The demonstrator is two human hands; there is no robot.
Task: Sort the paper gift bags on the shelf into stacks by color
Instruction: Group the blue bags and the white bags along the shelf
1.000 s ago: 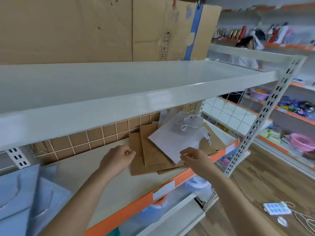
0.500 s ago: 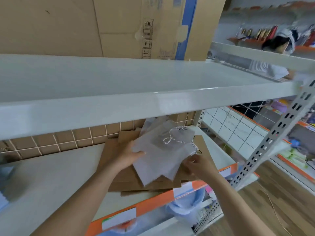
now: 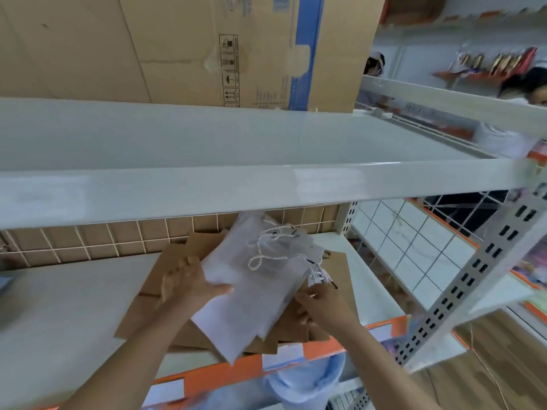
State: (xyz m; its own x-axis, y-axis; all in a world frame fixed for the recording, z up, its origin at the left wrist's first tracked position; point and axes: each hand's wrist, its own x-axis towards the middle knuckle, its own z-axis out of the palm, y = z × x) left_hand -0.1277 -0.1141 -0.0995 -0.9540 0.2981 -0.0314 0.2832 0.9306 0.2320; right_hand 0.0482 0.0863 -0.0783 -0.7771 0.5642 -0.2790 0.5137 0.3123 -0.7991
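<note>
White gift bags [image 3: 254, 288] lie flat in a loose, skewed pile on top of the brown gift bags [image 3: 165, 279], toward the right end of the shelf [image 3: 68, 315] and reaching to its orange front edge; one white corner pokes out past that edge. Twisted cord handles [image 3: 275, 247] sprawl across the upper end of the white pile. The left hand [image 3: 192, 284] lies on the pile's left edge, thumb across the top sheet and fingers spread over the brown paper beside it, so it appears to pinch or steady the white bags. The right hand [image 3: 321, 303] meets the pile's right edge near the cord ends, fingers curled; whether it actually grips paper or only touches it cannot be told.

Judging by this, the step in hand is gathering the white bags apart from the brown ones. The next move likely calls for squaring the white sheets between both hands, lifting them together without dragging the brown bags along, and keeping the loose cords from snagging. Bare shelf surface toward the left end looks a fitting place for a separate stack.
</note>
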